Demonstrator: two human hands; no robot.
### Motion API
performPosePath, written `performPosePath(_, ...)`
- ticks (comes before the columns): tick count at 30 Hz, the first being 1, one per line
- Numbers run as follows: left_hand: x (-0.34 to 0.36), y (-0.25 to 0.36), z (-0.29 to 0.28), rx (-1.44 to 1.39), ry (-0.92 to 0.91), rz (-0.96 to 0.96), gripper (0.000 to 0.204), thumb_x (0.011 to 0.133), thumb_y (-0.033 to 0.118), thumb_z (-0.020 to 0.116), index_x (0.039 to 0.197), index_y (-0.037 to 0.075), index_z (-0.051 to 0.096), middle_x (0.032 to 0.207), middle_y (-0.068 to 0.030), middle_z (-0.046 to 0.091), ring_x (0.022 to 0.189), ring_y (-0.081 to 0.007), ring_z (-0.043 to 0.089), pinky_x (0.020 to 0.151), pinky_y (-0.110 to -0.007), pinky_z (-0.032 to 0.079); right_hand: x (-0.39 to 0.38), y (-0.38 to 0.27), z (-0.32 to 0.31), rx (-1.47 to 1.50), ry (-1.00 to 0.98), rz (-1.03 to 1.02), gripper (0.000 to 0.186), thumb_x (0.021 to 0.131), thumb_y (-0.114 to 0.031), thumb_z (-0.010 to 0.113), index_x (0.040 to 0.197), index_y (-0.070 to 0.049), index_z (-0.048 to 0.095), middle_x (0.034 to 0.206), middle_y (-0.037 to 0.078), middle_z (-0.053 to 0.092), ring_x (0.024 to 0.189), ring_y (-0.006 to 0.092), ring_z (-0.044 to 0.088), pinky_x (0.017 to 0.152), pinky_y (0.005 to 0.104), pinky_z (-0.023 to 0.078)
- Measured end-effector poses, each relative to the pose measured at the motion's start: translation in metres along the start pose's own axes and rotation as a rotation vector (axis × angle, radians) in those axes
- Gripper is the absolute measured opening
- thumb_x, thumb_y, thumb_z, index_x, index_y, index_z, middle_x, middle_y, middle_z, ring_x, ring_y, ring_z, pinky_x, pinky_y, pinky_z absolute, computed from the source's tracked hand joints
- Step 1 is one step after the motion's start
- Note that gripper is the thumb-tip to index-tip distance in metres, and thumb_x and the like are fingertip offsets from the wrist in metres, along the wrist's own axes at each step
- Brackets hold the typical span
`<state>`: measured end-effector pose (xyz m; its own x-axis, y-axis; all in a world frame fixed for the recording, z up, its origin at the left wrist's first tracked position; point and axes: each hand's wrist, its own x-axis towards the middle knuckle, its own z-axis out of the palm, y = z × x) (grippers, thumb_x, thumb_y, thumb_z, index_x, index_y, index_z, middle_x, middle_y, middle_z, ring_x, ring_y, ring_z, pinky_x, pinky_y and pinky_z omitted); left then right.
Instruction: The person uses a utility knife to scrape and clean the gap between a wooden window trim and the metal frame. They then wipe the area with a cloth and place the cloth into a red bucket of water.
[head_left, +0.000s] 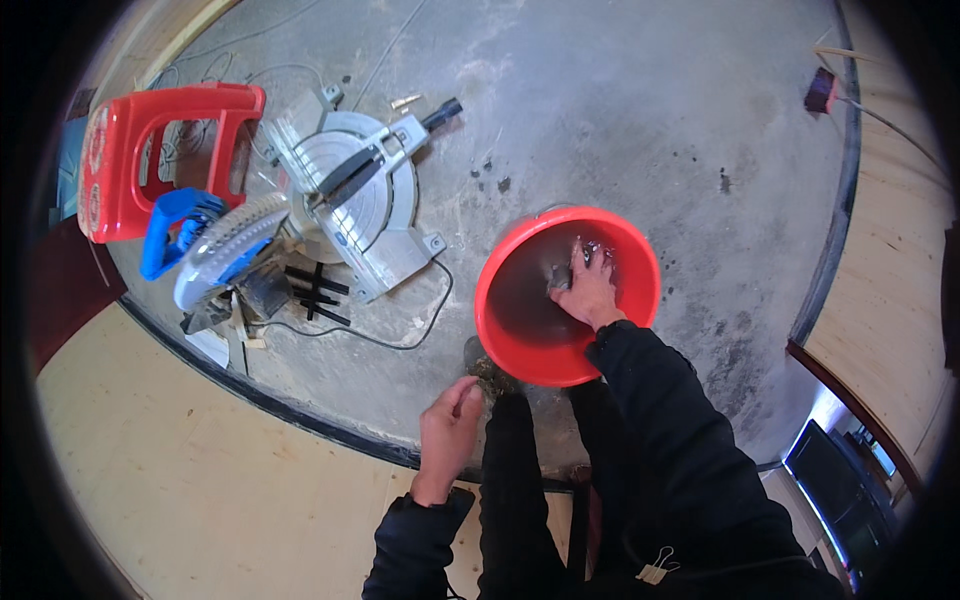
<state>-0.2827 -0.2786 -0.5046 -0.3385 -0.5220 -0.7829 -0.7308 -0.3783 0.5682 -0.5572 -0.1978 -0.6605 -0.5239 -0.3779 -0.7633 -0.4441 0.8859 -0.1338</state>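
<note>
A red bucket (645,300) with murky grey water (525,300) inside stands on the floor just before my feet. My right hand (590,292) reaches down into it, fingers bent and apart around something wet and greyish at the water's surface. Splashing and the hand itself hide what that thing is. Outside the bucket, to its lower left, my left hand (450,430) hovers near my knee. Its fingers are curled in with the thumb against them, and nothing shows in them. My shoe (483,365) touches or nearly touches the bucket's near left side.
A mitre saw (350,190) with a blue handle (165,235) lies on the concrete floor at left, its black cord (440,320) running toward the bucket. Beside it is a red plastic stool (130,160). Wooden boards (250,460) line the near left; a brush (820,90) lies far right.
</note>
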Motion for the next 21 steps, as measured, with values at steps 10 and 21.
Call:
performPosePath(10,0.006,0.009,0.042,-0.083,-0.006,-0.042,0.032,0.106,0.020,0.065,0.129,-0.001,0.070,0.091,-0.0055,0.072,0.083,-0.0104,0.065,0.078,-0.028,0.054,0.003,-0.008,0.014,0.818,-0.543,-0.068,0.048,0.086,-0.014,0.071,0.131,0.001,0.067,0.110,0.016,0.076,0.100,0.0241,0.074,0.093,0.0378,0.057)
performPosePath(21,0.073,0.059,0.075,-0.251,-0.042,0.032,0.061,0.112,0.043,0.051,0.155,0.000,0.046,0.139,-0.0122,0.063,0.124,-0.0193,0.060,0.108,-0.033,0.045,-0.147,0.012,-0.092,1.440,-0.700,-0.190,0.041,0.082,0.000,0.062,0.122,0.002,0.069,0.102,0.003,0.071,0.091,0.0103,0.065,0.082,0.0280,0.052)
